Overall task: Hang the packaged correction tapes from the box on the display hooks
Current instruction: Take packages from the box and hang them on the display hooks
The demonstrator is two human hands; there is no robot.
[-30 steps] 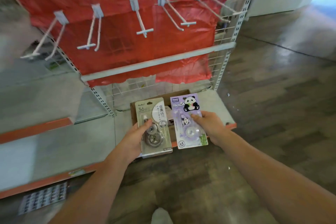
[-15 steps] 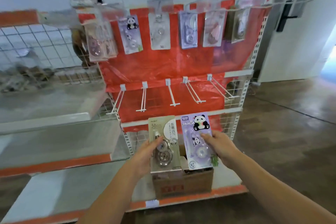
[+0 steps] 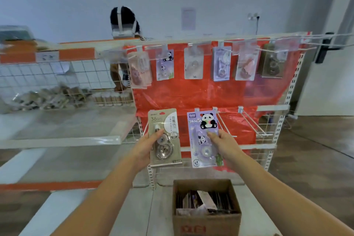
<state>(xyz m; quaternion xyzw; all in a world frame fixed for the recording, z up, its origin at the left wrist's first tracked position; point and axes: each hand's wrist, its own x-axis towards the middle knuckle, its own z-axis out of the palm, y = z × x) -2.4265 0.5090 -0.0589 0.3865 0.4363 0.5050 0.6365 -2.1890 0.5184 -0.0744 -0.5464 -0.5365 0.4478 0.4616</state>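
My left hand (image 3: 145,147) grips a beige correction tape pack (image 3: 164,137), thumb on its clear blister and fingers curled behind the card; my right hand (image 3: 225,143) pinches a lilac panda correction tape pack (image 3: 204,138) the same way along its right edge. Both packs stand upright, side by side but apart, held in front of the lower row of display hooks (image 3: 251,123), thin white wire prongs that jut toward me from a crinkled red plastic backing sheet (image 3: 191,96). The packs cover the left part of that row; the bare prongs show just to the right of the panda card. Above, an upper row of hooks (image 3: 222,44) carries hanging packs (image 3: 193,63), flat cards with glossy blisters, blurred behind clear label flaps. Below and near me, an open brown cardboard box (image 3: 206,216) sits on the pale bottom shelf (image 3: 134,212), with more packs stacked on edge inside it. White perforated uprights (image 3: 277,134) and wire grid frame the rack. To the left, an orange-edged shelf unit (image 3: 57,55) holds a wire basket of blurred goods. Behind it, far off, another person (image 3: 123,23) stands by a plain grey wall; wood-look flooring (image 3: 316,159) runs to the right.
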